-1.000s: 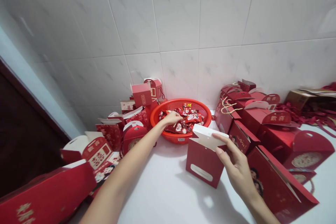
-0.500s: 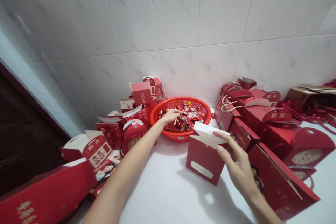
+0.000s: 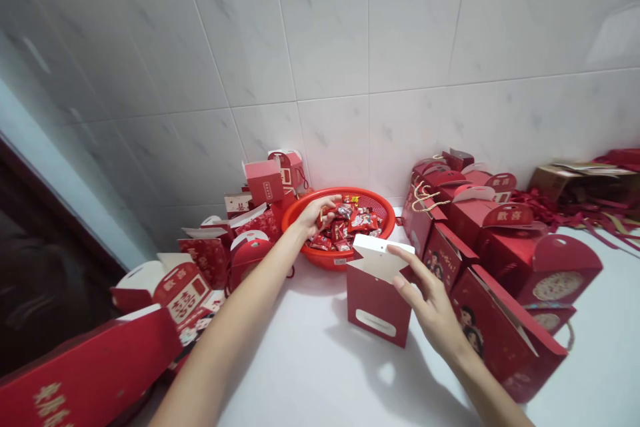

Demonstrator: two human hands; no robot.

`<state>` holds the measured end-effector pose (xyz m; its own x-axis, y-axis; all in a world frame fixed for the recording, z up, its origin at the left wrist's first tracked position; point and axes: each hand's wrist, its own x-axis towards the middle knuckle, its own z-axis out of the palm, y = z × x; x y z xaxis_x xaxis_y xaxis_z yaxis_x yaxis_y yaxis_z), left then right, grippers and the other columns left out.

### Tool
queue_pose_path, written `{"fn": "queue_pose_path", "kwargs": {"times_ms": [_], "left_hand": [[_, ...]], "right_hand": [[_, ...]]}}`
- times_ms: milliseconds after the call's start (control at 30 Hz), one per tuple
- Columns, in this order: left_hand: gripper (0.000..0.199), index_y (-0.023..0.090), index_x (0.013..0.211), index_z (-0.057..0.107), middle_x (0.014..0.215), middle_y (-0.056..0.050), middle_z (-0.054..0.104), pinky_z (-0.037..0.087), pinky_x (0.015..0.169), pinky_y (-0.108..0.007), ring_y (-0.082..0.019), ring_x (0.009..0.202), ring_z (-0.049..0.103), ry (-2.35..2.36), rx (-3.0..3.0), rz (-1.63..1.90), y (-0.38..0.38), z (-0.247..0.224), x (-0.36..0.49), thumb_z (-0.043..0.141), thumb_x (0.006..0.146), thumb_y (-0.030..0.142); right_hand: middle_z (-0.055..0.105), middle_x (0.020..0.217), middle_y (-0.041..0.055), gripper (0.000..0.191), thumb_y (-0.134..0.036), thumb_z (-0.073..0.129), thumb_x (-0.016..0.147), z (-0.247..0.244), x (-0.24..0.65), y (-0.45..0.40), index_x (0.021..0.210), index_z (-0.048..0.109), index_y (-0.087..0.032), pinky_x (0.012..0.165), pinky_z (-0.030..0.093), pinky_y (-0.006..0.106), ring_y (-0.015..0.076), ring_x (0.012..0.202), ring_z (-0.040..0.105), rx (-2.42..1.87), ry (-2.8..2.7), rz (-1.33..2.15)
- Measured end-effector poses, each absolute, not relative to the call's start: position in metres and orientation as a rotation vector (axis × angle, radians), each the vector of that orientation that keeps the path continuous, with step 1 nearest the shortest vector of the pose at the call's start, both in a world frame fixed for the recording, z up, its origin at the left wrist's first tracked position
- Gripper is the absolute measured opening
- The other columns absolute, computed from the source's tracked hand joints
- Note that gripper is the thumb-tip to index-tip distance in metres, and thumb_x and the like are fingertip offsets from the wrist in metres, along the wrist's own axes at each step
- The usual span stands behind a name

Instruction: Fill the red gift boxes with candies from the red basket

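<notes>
An orange-red plastic basket (image 3: pixel 340 265) stands near the wall with many wrapped candies (image 3: pixel 357 221) in it. My left hand (image 3: pixel 320 215) is over its left part, fingers curled round a small wrapped candy (image 3: pixel 325 216). In front of the basket a red paper box (image 3: pixel 380 300) stands upright with its top open and a white oval on its side. My right hand (image 3: pixel 425 297) holds the box by its right upper edge, the fingertips at the white flap.
Red gift boxes (image 3: pixel 203 293) crowd the left side, with a large red box (image 3: pixel 95 367) nearest. More red boxes (image 3: pixel 510 260) stand at the right. Behind them lie a brown carton (image 3: pixel 555 180) and red ribbons (image 3: pixel 543 210). A tiled wall (image 3: pixel 330 47) rises behind.
My left hand has lifted slightly from the candies, its fingers now curled round one. The view has shifted a little; my right hand still holds the red box.
</notes>
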<state>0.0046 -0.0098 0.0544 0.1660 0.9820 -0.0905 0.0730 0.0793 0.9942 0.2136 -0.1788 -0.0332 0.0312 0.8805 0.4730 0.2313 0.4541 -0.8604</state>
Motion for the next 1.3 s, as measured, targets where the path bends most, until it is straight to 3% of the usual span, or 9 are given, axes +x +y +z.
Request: {"fn": "queue_pose_path", "kwargs": {"times_ms": [133, 267, 367, 500, 733, 867, 1000, 1167, 1300], "left_hand": [[0.041, 0.014, 0.109, 0.065, 0.081, -0.004, 0.069, 0.026, 0.035, -0.011, -0.001, 0.042, 0.039, 0.916, 1.332, 0.887, -0.034, 0.083, 0.011, 0.055, 0.070, 0.011], [0.032, 0.013, 0.099, 0.068, 0.085, -0.006, 0.073, 0.034, 0.041, -0.014, -0.004, 0.048, 0.047, 0.778, 1.671, 0.651, -0.063, 0.101, 0.022, 0.058, 0.068, 0.013], [0.031, 0.014, 0.101, 0.070, 0.097, -0.007, 0.073, 0.038, 0.043, -0.017, -0.006, 0.050, 0.050, 0.711, 1.900, 0.473, -0.082, 0.104, 0.028, 0.059, 0.071, 0.015], [0.029, 0.016, 0.102, 0.070, 0.106, -0.007, 0.071, 0.035, 0.039, -0.016, -0.006, 0.051, 0.052, 0.696, 1.977, 0.374, -0.096, 0.103, 0.036, 0.055, 0.077, 0.018], [0.032, 0.018, 0.114, 0.068, 0.110, -0.008, 0.069, 0.037, 0.040, -0.016, -0.004, 0.046, 0.052, 0.649, 1.991, 0.409, -0.096, 0.098, 0.044, 0.053, 0.087, 0.025], [0.029, 0.016, 0.110, 0.069, 0.100, -0.006, 0.070, 0.039, 0.042, -0.016, -0.004, 0.047, 0.049, 0.646, 1.963, 0.522, -0.098, 0.093, 0.054, 0.054, 0.091, 0.032], [0.026, 0.013, 0.107, 0.067, 0.086, -0.004, 0.069, 0.042, 0.047, -0.017, -0.005, 0.047, 0.049, 0.665, 1.953, 0.773, -0.102, 0.079, 0.072, 0.052, 0.093, 0.029], [0.022, 0.014, 0.102, 0.068, 0.082, -0.004, 0.066, 0.048, 0.056, -0.019, -0.010, 0.062, 0.059, 0.629, 1.942, 0.770, -0.107, 0.071, 0.081, 0.055, 0.091, 0.028], [0.023, 0.013, 0.100, 0.070, 0.092, -0.006, 0.070, 0.051, 0.067, -0.022, -0.013, 0.074, 0.062, 0.635, 2.017, 0.844, -0.090, 0.080, 0.060, 0.058, 0.088, 0.028]], "right_hand": [[0.058, 0.141, 0.0076, 0.045, -0.046, 0.055, 0.093, -0.032, 0.212, -0.180, 0.133, 0.060, -0.026, 0.112, 0.040, 0.045, 0.0283, 0.134, 0.050, -1.016, -1.480, 0.659], [0.059, 0.140, 0.0075, 0.043, -0.045, 0.055, 0.093, -0.029, 0.212, -0.180, 0.132, 0.060, -0.026, 0.112, 0.040, 0.046, 0.0285, 0.134, 0.051, -0.994, -1.494, 0.647], [0.058, 0.141, 0.0054, 0.042, -0.043, 0.054, 0.095, -0.029, 0.212, -0.180, 0.134, 0.059, -0.028, 0.112, 0.040, 0.044, 0.0281, 0.135, 0.049, -0.983, -1.504, 0.643], [0.058, 0.141, 0.0057, 0.043, -0.044, 0.056, 0.094, -0.032, 0.212, -0.178, 0.133, 0.059, -0.027, 0.111, 0.041, 0.043, 0.0276, 0.137, 0.048, -0.993, -1.483, 0.639], [0.059, 0.140, 0.0058, 0.041, -0.043, 0.055, 0.094, -0.031, 0.211, -0.179, 0.131, 0.060, -0.027, 0.108, 0.045, 0.042, 0.0279, 0.134, 0.050, -0.994, -1.481, 0.657], [0.060, 0.138, 0.0063, 0.040, -0.043, 0.055, 0.094, -0.031, 0.211, -0.179, 0.130, 0.061, -0.027, 0.105, 0.048, 0.042, 0.0286, 0.133, 0.052, -0.998, -1.473, 0.651], [0.057, 0.142, 0.0054, 0.041, -0.043, 0.054, 0.095, -0.034, 0.211, -0.178, 0.133, 0.059, -0.028, 0.111, 0.042, 0.043, 0.0272, 0.137, 0.048, -0.970, -1.487, 0.641], [0.059, 0.141, 0.0050, 0.043, -0.043, 0.056, 0.095, -0.036, 0.211, -0.176, 0.135, 0.058, -0.028, 0.111, 0.043, 0.042, 0.0264, 0.135, 0.050, -0.950, -1.478, 0.653], [0.058, 0.141, 0.0050, 0.041, -0.044, 0.054, 0.096, -0.032, 0.211, -0.179, 0.133, 0.059, -0.028, 0.110, 0.043, 0.041, 0.0267, 0.135, 0.049, -0.971, -1.485, 0.661]]}}
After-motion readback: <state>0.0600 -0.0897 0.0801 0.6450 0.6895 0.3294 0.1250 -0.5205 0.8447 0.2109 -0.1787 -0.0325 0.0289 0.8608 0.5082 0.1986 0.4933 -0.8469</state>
